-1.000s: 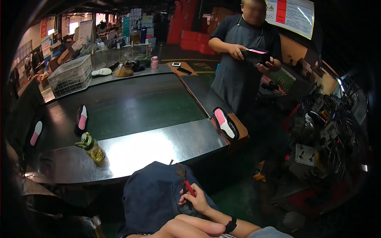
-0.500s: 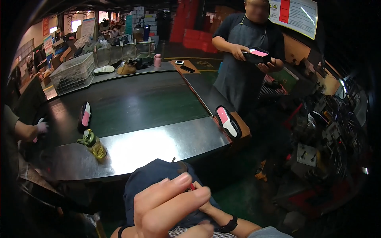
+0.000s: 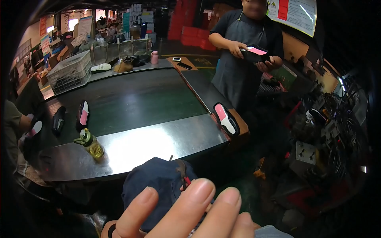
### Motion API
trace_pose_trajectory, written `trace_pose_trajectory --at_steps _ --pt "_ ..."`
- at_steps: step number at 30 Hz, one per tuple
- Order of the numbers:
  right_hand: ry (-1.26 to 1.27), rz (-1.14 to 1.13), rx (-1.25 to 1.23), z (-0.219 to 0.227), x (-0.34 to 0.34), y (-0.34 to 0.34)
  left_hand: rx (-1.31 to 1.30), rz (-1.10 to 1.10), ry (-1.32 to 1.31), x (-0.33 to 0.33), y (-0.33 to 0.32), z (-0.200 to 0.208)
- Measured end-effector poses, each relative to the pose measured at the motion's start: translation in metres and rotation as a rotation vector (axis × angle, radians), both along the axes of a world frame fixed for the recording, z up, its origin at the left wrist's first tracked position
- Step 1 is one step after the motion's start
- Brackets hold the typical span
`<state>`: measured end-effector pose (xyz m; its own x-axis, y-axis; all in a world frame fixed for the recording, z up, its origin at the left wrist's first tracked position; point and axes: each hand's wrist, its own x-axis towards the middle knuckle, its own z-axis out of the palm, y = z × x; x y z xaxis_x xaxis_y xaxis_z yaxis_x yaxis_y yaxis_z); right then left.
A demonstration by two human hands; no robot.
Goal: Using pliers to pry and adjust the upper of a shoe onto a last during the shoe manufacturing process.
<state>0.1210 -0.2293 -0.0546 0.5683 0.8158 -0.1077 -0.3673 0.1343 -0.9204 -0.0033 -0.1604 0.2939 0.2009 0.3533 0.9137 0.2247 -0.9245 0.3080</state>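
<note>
My spread left hand (image 3: pixel 185 212) mostly hides my right hand (image 3: pixel 182 188), whose grip I can't tell, by pliers (image 3: pixel 187 180) toward twelve o'clock, likely for readiness.

At half past eight we are seeing one bottle (image 3: pixel 94 148), green-topped, standing on the metal ledge (image 3: pixel 186 131). At ten o'clock we are noting one pale lattice crate (image 3: pixel 69 74); at eleven, one pink flask (image 3: pixel 154 58); toward half past eleven, one small white device (image 3: pixel 176 59), lying flat. At half past one we are listing one notice board (image 3: pixel 297 16); at half past three, one grey switch box (image 3: pixel 305 154).
</note>
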Motion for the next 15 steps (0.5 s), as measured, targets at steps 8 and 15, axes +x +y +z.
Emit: trace_pose_trajectory --at_steps 8,15 --pt "0.02 0.049 -0.058 0.005 0.002 0.0 0.595 -0.027 0.047 -0.017 0.057 -0.026" --pt "0.059 0.023 -0.043 0.023 0.0 -0.001 -0.305 -0.314 -0.02 -0.057 0.02 -0.005"
